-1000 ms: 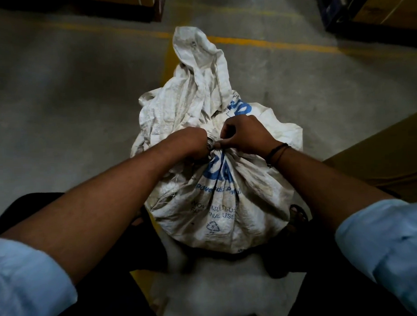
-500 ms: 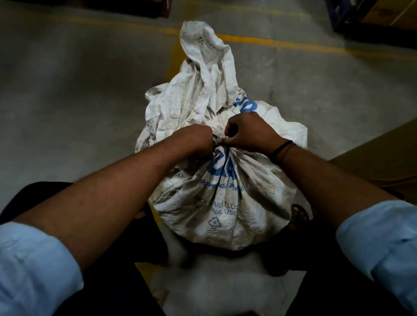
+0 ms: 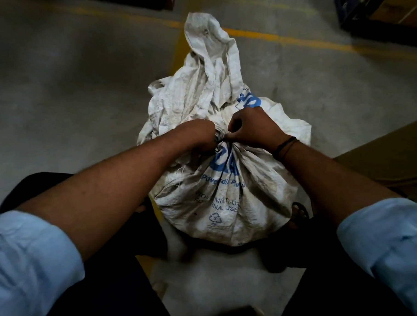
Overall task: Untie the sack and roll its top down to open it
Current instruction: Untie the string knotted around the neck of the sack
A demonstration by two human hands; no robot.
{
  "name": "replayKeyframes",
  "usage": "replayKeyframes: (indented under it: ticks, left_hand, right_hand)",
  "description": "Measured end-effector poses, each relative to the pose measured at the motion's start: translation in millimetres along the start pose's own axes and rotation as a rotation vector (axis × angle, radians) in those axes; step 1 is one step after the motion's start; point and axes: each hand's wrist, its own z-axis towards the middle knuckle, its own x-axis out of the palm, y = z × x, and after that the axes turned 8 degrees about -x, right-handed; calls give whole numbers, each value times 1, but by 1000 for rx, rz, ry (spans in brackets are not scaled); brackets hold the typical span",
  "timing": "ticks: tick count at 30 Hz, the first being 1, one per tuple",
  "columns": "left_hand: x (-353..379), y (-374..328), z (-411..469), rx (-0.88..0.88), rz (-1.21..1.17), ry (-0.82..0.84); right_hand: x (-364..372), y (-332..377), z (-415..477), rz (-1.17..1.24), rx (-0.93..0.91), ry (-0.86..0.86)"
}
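A white woven sack (image 3: pixel 226 195) with blue print stands on the concrete floor between my legs. Its neck is cinched by a dark tie (image 3: pixel 220 143), and the loose top (image 3: pixel 210 69) flops up and away from me. My left hand (image 3: pixel 197 136) grips the tie at the left of the knot, fingers curled out of sight. My right hand (image 3: pixel 251 127) pinches the tie at the knot from the right; a dark band circles its wrist.
A brown cardboard box (image 3: pixel 389 159) sits at my right. Yellow floor lines (image 3: pixel 293 39) run behind the sack. A dark pallet or rack (image 3: pixel 368 14) stands at the far right, another dark object at the top left.
Both hands stay at the knot with small finger movements. The view has shifted slightly, so the sack sits a little to the right in the frame.
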Motion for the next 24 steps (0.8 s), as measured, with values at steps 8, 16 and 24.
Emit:
replayKeyframes:
  ticks: [8, 16, 24]
  left_hand:
    - [0, -2, -1, 31, -6, 9]
    - [2, 15, -5, 119, -242, 40]
    - [24, 28, -6, 204, -406, -286]
  right_hand:
    - [1, 5, -1, -3, 36, 0]
    - [-4, -1, -3, 23, 42, 18]
    - [-5, -2, -1, 46, 67, 45]
